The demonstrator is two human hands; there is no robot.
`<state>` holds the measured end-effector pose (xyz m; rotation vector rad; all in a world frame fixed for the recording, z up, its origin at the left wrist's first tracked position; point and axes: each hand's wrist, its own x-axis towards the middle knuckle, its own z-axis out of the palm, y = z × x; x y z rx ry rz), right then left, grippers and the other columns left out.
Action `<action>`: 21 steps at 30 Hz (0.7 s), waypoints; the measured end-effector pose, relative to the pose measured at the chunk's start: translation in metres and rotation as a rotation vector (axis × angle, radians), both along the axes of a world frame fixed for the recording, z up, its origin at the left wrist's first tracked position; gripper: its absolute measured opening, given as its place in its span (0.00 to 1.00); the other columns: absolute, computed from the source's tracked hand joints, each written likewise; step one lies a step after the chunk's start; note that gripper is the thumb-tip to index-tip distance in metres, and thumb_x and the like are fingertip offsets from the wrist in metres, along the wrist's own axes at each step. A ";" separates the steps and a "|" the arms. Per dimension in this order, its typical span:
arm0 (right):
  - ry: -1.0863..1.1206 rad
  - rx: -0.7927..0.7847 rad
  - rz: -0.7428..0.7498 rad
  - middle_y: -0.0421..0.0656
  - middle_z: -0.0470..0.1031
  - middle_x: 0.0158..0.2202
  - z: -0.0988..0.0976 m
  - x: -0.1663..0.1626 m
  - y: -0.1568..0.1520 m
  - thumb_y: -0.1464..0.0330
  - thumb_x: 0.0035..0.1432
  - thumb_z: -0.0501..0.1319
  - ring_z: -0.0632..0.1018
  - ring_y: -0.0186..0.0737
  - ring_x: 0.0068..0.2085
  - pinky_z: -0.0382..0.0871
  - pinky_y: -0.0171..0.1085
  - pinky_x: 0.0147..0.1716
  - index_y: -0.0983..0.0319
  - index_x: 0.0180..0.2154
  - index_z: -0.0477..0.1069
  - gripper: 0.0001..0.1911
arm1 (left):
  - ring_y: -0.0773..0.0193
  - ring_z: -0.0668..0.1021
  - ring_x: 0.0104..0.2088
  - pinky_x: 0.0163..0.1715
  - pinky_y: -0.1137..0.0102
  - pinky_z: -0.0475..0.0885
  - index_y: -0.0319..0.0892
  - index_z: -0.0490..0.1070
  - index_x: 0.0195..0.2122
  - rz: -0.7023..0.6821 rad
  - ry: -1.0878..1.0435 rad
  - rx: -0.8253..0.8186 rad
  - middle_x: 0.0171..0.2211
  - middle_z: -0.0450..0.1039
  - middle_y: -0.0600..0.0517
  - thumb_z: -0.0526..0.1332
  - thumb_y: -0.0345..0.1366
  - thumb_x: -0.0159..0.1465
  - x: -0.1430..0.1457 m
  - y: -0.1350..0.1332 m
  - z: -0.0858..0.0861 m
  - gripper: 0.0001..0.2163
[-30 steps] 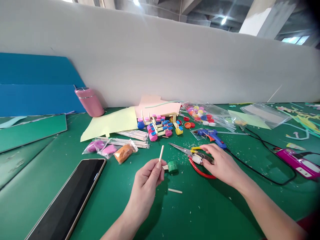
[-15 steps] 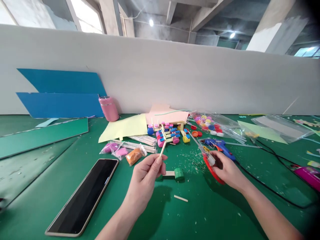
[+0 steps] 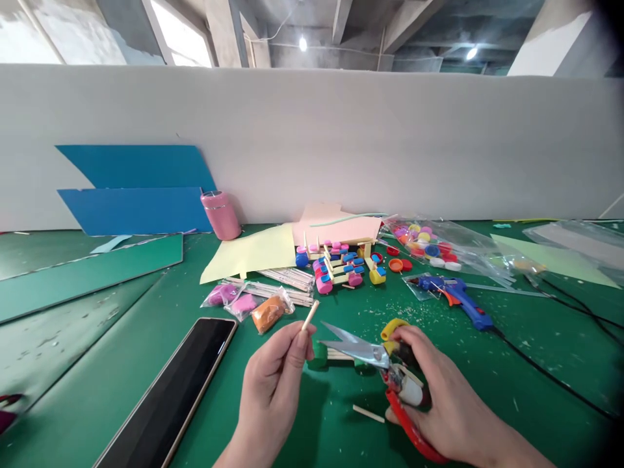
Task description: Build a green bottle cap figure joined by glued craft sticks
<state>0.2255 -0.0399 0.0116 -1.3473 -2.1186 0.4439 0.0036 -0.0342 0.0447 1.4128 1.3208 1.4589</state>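
- Near the desk's (image 3: pixel 487 377) front edge, left hand (image 3: pixel 275 383) is pinching a wooden stick (image 3: pixel 310 315).
- Right hand (image 3: pixel 441 406) is gripping open scissors (image 3: pixel 361 351); cutting probably needs blades astride it.

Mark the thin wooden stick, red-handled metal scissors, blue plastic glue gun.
thin wooden stick (image 3: pixel 310 314): head view, shaft.
red-handled metal scissors (image 3: pixel 358 351): head view, blade.
blue plastic glue gun (image 3: pixel 463 302): head view, body.
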 end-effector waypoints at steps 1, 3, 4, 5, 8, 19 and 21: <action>-0.066 0.034 -0.006 0.55 0.63 0.52 -0.004 0.002 -0.001 0.62 0.45 0.65 0.71 0.55 0.48 0.70 0.45 0.43 0.59 0.53 0.50 0.36 | 0.64 0.70 0.24 0.25 0.73 0.64 0.44 0.75 0.32 0.010 0.017 -0.004 0.22 0.68 0.53 0.58 0.32 0.58 0.000 0.000 0.000 0.06; -0.168 0.070 -0.021 0.58 0.60 0.55 -0.009 0.006 -0.003 0.59 0.43 0.65 0.69 0.59 0.51 0.70 0.47 0.44 0.61 0.55 0.48 0.41 | 0.64 0.70 0.24 0.24 0.73 0.65 0.44 0.75 0.32 0.022 0.050 -0.005 0.24 0.70 0.52 0.57 0.31 0.58 0.002 -0.001 -0.001 0.07; -0.204 0.076 -0.027 0.59 0.60 0.55 -0.011 0.007 -0.003 0.57 0.43 0.65 0.68 0.60 0.52 0.70 0.48 0.44 0.62 0.56 0.47 0.43 | 0.64 0.71 0.24 0.24 0.73 0.65 0.45 0.74 0.32 0.024 0.069 0.000 0.25 0.70 0.52 0.57 0.31 0.58 0.002 -0.001 -0.001 0.07; -0.232 0.080 -0.029 0.60 0.60 0.55 -0.011 0.008 -0.004 0.56 0.43 0.65 0.68 0.61 0.52 0.70 0.48 0.44 0.63 0.56 0.46 0.44 | 0.64 0.71 0.24 0.24 0.73 0.65 0.45 0.74 0.33 0.021 0.091 0.011 0.25 0.71 0.52 0.57 0.30 0.58 0.002 -0.002 -0.002 0.07; -0.272 0.086 -0.017 0.62 0.60 0.55 -0.010 0.007 -0.006 0.53 0.44 0.63 0.67 0.61 0.53 0.70 0.48 0.45 0.65 0.56 0.46 0.45 | 0.63 0.72 0.25 0.24 0.74 0.66 0.45 0.74 0.32 -0.025 0.195 0.064 0.25 0.72 0.52 0.57 0.28 0.57 0.002 -0.004 -0.003 0.08; -0.248 0.054 0.016 0.62 0.59 0.54 -0.006 -0.001 -0.008 0.52 0.47 0.61 0.65 0.60 0.54 0.66 0.52 0.48 0.67 0.54 0.46 0.41 | 0.69 0.71 0.24 0.24 0.78 0.66 0.43 0.66 0.34 -0.244 0.401 0.328 0.26 0.69 0.55 0.52 0.23 0.60 0.005 -0.003 -0.013 0.09; -0.242 0.057 0.029 0.62 0.58 0.55 -0.004 -0.001 -0.008 0.53 0.48 0.61 0.65 0.60 0.54 0.67 0.51 0.47 0.67 0.54 0.45 0.41 | 0.70 0.71 0.24 0.25 0.78 0.66 0.43 0.66 0.34 -0.254 0.418 0.339 0.27 0.69 0.55 0.52 0.23 0.60 0.005 -0.003 -0.013 0.09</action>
